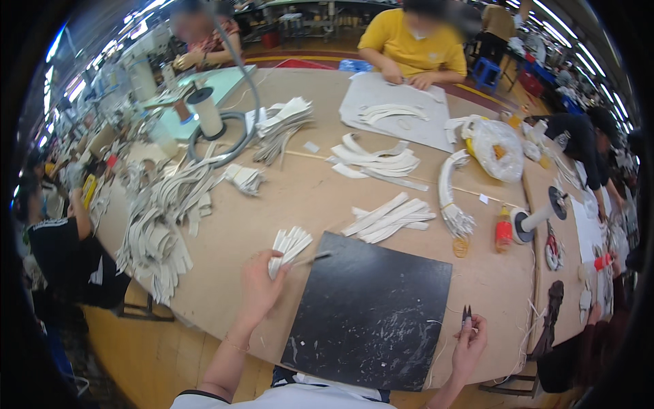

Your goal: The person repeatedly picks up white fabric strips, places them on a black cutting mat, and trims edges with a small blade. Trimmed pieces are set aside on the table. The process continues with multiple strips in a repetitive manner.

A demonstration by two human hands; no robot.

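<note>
My left hand (264,283) pinches the near end of a fanned bundle of white strips (291,244), at the left of a black mat (368,313). A thin light piece with a greyish tip (321,255) reaches from beside that hand onto the mat's upper left corner; I cannot make out what it is. In my right hand (470,341), past the mat's right edge, is a pair of thread snips (466,314), dark tips pointing away from me. Pale threads (436,322) and tiny scraps lie on the scuffed mat.
Beyond the mat lie loose white strips (390,218) and a tied curved bundle (452,194). Grey-white strips (153,238) pile up at left. A red-labelled bottle (503,232) and a spool (541,219) stand at right. Across the table works a person in yellow (415,44).
</note>
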